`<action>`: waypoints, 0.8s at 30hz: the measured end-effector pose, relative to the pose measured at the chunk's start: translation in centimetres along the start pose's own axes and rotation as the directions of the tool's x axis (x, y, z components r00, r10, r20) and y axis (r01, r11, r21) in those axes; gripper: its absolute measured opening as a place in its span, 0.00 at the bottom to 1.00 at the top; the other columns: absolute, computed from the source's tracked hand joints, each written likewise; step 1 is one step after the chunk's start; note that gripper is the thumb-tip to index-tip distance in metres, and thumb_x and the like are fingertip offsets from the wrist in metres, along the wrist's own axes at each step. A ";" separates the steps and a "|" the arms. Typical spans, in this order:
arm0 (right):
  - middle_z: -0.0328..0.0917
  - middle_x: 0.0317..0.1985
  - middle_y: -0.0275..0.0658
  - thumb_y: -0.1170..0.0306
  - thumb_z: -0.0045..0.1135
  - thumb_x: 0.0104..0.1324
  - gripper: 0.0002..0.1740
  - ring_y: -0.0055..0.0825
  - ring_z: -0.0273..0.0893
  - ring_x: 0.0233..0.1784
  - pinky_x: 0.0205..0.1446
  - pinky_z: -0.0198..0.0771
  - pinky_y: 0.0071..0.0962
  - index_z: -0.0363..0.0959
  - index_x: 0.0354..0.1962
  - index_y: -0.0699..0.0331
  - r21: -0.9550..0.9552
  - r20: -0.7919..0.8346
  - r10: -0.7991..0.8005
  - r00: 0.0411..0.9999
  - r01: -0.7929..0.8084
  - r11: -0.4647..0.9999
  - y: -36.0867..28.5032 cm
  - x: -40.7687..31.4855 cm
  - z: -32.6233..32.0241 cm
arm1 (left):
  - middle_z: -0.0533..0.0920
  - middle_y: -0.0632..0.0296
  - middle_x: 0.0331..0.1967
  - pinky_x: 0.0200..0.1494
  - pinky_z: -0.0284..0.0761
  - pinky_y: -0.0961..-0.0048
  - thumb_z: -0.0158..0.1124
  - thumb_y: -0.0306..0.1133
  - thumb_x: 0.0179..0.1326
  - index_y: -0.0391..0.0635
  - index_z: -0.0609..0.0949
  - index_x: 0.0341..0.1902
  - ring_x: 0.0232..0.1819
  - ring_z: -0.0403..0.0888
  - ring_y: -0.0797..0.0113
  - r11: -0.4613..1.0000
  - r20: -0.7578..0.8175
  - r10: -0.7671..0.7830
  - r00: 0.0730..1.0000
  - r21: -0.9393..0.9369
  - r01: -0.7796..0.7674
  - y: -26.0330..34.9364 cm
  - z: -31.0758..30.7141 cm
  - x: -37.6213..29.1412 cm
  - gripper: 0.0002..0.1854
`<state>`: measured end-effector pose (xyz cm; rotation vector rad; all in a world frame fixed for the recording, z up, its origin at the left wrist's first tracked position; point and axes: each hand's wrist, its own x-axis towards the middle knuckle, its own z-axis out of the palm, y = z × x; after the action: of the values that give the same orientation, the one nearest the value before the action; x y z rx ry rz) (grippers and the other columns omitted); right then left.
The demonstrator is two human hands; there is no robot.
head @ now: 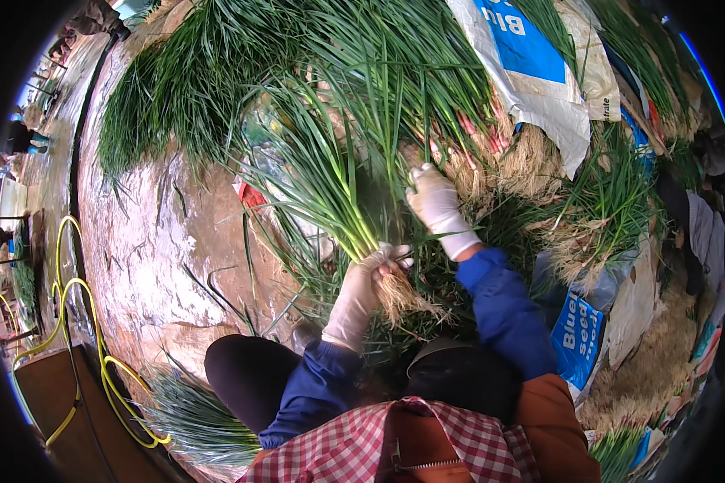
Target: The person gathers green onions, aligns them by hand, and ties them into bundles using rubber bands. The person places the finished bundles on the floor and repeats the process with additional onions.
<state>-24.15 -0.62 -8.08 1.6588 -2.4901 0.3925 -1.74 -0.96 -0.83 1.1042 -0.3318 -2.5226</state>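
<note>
My left hand, in a pale thin glove, is closed around the lower stems of a bunch of young garlic or scallion plants. The bunch's long green leaves fan up and to the left; its pale fibrous roots hang out below the fist. My right hand, gloved the same way, is up and to the right, beside a heap of similar plants with pinkish stem bases and tangled roots. Its fingers are bent and partly hidden, so whether they grip a stalk is unclear. Loose leaves lie under both hands.
White-and-blue printed sacks partly cover the heap. Another printed sack lies at right below a smaller pile of plants. Wet floor stretches left to a yellow hose. More greens lie by my left knee. People are farther off.
</note>
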 end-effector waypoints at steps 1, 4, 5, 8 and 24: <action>0.78 0.39 0.39 0.68 0.59 0.64 0.07 0.29 0.77 0.41 0.43 0.74 0.30 0.73 0.38 0.60 0.377 0.272 0.159 0.949 -0.258 0.890 -0.7 0.5 -3.4 | 0.84 0.41 0.46 0.46 0.84 0.67 0.56 0.26 0.69 0.31 0.77 0.43 0.29 0.80 0.67 1.000 -0.009 0.016 1.000 -0.002 -0.016 0.5 -0.7 -0.4 0.08; 0.77 0.35 0.30 0.71 0.54 0.71 0.05 0.18 0.74 0.34 0.33 0.69 0.18 0.71 0.43 0.60 0.890 0.449 0.110 0.887 -0.455 0.036 1.2 -0.2 -6.5 | 0.84 0.42 0.40 0.45 0.84 0.65 0.56 0.27 0.69 0.32 0.77 0.36 0.39 0.85 0.56 0.998 0.024 0.062 0.998 0.000 -0.062 1.4 -1.2 -0.2 0.09; 0.79 0.33 0.30 0.69 0.54 0.72 0.09 0.15 0.73 0.30 0.30 0.67 0.17 0.70 0.48 0.61 0.865 0.502 0.074 0.862 -0.498 -0.066 2.4 -0.7 -6.6 | 0.84 0.42 0.40 0.45 0.84 0.65 0.56 0.27 0.69 0.33 0.76 0.37 0.40 0.86 0.55 0.998 0.028 0.055 0.998 -0.027 -0.055 1.1 -1.2 0.0 0.08; 0.81 0.37 0.32 0.71 0.56 0.71 0.12 0.16 0.75 0.32 0.33 0.69 0.18 0.71 0.49 0.65 0.825 0.566 0.087 0.820 -0.561 -0.075 1.2 -0.7 -7.2 | 0.84 0.40 0.42 0.44 0.85 0.61 0.56 0.26 0.69 0.33 0.75 0.45 0.35 0.85 0.55 0.998 0.019 0.054 0.998 -0.013 -0.053 0.1 -2.7 1.0 0.07; 0.83 0.34 0.43 0.56 0.64 0.63 0.18 0.39 0.80 0.33 0.45 0.74 0.39 0.80 0.42 0.62 0.526 0.604 0.156 0.782 -0.537 0.660 -8.4 -4.1 2.3 | 0.85 0.47 0.34 0.32 0.82 0.74 0.58 0.24 0.66 0.30 0.76 0.48 0.29 0.84 0.63 0.996 -0.148 0.047 0.988 0.084 -0.035 0.3 -5.7 0.8 0.10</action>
<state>-14.70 -0.69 -10.09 1.5856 -3.4019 1.1896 2.04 -1.94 -5.02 1.2966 -0.4148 -2.3913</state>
